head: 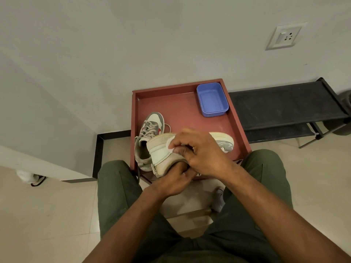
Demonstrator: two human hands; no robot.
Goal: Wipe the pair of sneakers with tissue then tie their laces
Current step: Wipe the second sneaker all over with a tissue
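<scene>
A white and grey sneaker (pixel 161 150) lies on its side across the near part of the red-brown tray (pixel 182 103), heel to the left and sole facing away. My left hand (pixel 174 184) grips it from below, fingers inside the shoe's opening. My right hand (pixel 201 150) pinches a small white tissue (pixel 170 144) against the heel side of that sneaker. The second sneaker (pixel 150 130), grey and white with grey laces hanging loose, stands upright on the tray just behind and to the left.
An empty blue plastic tub (pixel 211 99) sits in the tray's far right corner. A black shoe rack (pixel 288 109) stands against the wall on the right. My knees in green trousers flank the tray. A white wall runs behind, with a socket at the upper right.
</scene>
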